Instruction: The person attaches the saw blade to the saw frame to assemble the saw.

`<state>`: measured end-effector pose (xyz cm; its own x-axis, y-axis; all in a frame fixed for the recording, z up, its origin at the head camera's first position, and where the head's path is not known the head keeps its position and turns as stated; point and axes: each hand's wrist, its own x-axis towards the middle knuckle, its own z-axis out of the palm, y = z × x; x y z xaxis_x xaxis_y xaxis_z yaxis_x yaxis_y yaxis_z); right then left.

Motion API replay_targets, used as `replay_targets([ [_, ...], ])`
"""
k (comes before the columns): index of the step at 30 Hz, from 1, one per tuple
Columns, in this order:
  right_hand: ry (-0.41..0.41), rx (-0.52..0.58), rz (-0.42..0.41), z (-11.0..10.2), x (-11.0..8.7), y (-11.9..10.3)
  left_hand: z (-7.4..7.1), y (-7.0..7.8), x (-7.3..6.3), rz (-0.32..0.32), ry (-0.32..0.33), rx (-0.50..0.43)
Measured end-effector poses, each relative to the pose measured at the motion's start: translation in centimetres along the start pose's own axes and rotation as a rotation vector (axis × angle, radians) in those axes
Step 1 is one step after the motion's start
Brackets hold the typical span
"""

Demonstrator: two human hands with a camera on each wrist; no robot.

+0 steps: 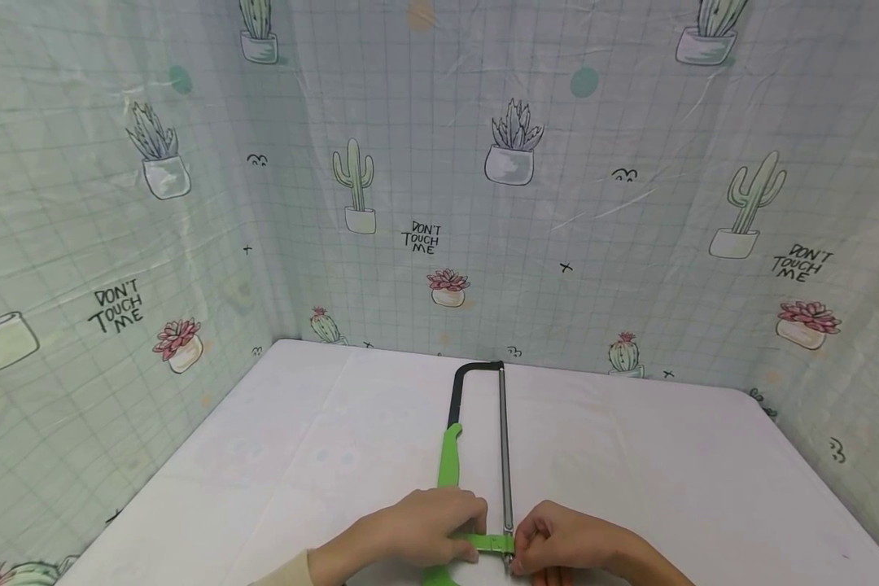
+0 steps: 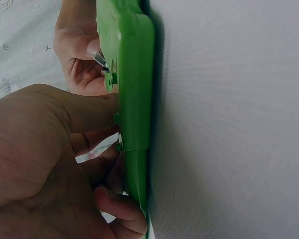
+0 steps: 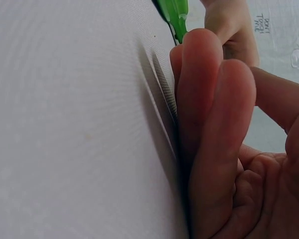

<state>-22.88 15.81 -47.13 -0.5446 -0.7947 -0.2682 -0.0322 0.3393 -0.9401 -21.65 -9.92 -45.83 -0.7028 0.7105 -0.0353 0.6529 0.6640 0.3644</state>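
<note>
A hacksaw (image 1: 449, 460) with a green handle and a black bow lies on the white table. Its straight grey blade side (image 1: 505, 456) runs along the right of the frame. My left hand (image 1: 428, 525) grips the green handle part near the table's front, fingers curled round it; the left wrist view shows that green body (image 2: 134, 74) close up. At the near end of the blade, my right hand (image 1: 567, 537) pinches a small metal piece that looks like the wing nut (image 2: 100, 59). Its fingers (image 3: 222, 109) largely hide the piece in the right wrist view.
The white table (image 1: 630, 472) spreads out on both sides of the hacksaw. Behind it and at the sides hangs a curtain (image 1: 557, 220) printed with potted cacti. The far tip of the saw reaches near the table's back edge.
</note>
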Motion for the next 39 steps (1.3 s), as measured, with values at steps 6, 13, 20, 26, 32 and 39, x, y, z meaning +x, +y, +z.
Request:
replay_targets([
  [6,0.032,-0.021,0.039,0.13,0.1,-0.01,0.1,0.0,-0.04,-0.001,-0.001,0.001],
  [13,0.052,-0.025,0.05,0.15,0.14,-0.08,0.01,-0.01,-0.03,0.004,0.005,0.002],
  [20,0.051,-0.03,0.044,0.22,0.17,-0.14,-0.04,0.04,-0.12,0.015,0.012,0.022],
  [26,0.078,-0.049,0.07,0.38,0.1,-0.16,-0.03,0.1,-0.06,-0.001,0.011,-0.01],
  [32,0.104,-0.061,0.101,0.56,0.06,-0.28,-0.03,0.11,-0.09,-0.007,0.003,-0.017],
  [39,0.137,-0.072,0.11,0.81,0.08,-0.39,-0.11,0.13,-0.12,-0.012,-0.006,-0.018],
])
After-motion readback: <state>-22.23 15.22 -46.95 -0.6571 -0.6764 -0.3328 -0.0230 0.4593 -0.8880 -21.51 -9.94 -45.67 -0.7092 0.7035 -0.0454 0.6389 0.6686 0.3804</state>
